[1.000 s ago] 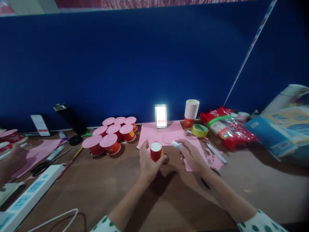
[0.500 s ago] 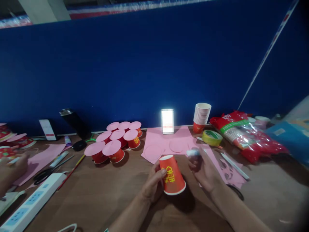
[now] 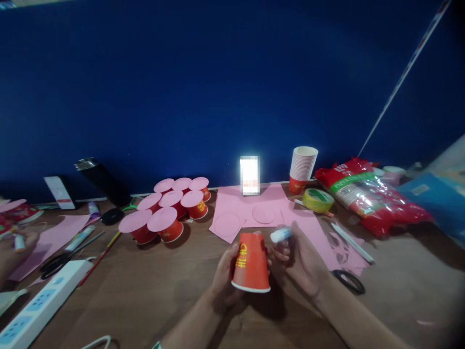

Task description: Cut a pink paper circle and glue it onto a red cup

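A red paper cup (image 3: 253, 266) with yellow lettering is held upside down in my left hand (image 3: 225, 274), its white rim facing down above the table. My fingers wrap around its left side and back. Just right of the cup, my right hand (image 3: 300, 259) is closed on a glue stick (image 3: 281, 235), whose white end points left toward the cup's base. To the left stand several inverted red cups with pink paper discs (image 3: 162, 219) on top. Behind my hands lies pink paper (image 3: 232, 206) with a circle outline and a disc on it.
A stack of cups (image 3: 302, 169), green tape (image 3: 317, 200), a red plastic package (image 3: 370, 198) and paper scraps with scissors (image 3: 348, 282) are at right. A lit phone (image 3: 250, 177) stands behind. At left are a power strip (image 3: 43, 303), a black bottle (image 3: 103, 182) and another person's hand (image 3: 22, 247).
My left hand has turned the cup more upright, with its lettering now farther left. My right hand has brought the glue stick slightly left, nearer the cup. The view has tilted down a little.
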### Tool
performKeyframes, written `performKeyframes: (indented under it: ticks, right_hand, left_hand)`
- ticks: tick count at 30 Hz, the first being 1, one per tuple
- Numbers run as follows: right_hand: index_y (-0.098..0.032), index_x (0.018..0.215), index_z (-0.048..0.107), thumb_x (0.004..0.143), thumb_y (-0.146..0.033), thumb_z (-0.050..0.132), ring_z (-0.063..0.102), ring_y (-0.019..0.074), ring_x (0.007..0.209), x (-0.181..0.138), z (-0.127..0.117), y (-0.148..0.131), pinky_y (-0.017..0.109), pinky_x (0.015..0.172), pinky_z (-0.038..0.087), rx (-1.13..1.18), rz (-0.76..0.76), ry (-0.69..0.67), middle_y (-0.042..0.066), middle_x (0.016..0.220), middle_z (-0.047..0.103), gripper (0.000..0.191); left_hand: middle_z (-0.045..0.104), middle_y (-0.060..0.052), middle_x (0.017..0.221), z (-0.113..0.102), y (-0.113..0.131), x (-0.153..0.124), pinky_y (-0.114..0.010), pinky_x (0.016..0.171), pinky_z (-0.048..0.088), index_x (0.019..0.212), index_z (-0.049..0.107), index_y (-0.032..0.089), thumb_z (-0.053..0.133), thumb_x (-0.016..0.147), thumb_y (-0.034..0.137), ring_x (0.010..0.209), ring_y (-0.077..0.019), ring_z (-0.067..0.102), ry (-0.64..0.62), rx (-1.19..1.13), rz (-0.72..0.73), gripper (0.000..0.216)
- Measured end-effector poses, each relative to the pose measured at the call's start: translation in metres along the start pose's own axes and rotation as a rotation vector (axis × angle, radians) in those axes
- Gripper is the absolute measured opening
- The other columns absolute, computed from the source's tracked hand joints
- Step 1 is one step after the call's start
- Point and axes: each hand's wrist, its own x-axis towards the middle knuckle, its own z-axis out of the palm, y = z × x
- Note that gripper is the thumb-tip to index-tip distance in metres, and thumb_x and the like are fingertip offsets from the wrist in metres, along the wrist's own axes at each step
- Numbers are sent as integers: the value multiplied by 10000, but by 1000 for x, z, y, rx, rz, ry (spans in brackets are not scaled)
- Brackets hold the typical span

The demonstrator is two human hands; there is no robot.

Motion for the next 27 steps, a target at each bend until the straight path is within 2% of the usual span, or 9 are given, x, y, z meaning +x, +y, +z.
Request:
performKeyframes:
  ticks: [4,9,13,17,19,22,27]
  right_hand:
    - [-194,646,502,733,-496,696,387,86,453,-2,3,-1,200,411,329,34,-21,31,-57,527,440,370]
    - [-188,680,505,682,-446,762,383,70,466,-1,-1,3,175,421,311,-31,-93,40,-67,543,463,365]
    - [-194,695,502,771,-505,667,383,82,474,0,-8,7,191,445,327,-291,-290,97,-66,537,445,360]
    - [-197,740,537,876,-451,550,432,110,540,-6,-12,4,221,506,361,-755,-555,139,-38,603,485,289]
    - [-203,794,550,901,-410,513,483,131,610,-10,-11,2,238,568,396,-913,-675,134,-17,680,536,236]
    - [-212,826,542,916,-364,478,518,151,662,-16,-10,2,252,615,417,-1038,-766,89,-4,726,559,188]
    - [-219,845,528,907,-320,486,528,144,603,-19,-9,4,254,579,423,-1138,-809,27,-4,717,569,125]
  left_hand:
    - [656,-131,1061,-8,-9,3,-377,810,495,1207,541,166,574,783,540,903,-246,643,124,232,143,566]
    - [603,-83,1156,-11,-10,5,-373,932,430,1184,512,212,686,739,375,1056,-239,564,230,780,496,505]
    - [579,-76,1173,-7,-9,4,-368,942,417,1208,445,224,689,715,274,1053,-228,560,239,1026,539,552]
    - [563,-85,1166,-6,-15,5,-368,925,419,1185,413,213,685,700,230,1043,-228,557,291,1111,531,556]
    - [557,-89,1167,-7,-18,5,-373,929,417,1205,405,209,688,693,218,1050,-234,553,310,1112,561,585]
    - [555,-92,1189,-8,-21,6,-376,951,408,1236,426,210,683,697,207,1084,-246,541,286,1086,586,598]
    - [560,-93,1191,-9,-21,6,-379,945,419,1232,439,209,662,720,196,1078,-240,545,255,1092,606,559]
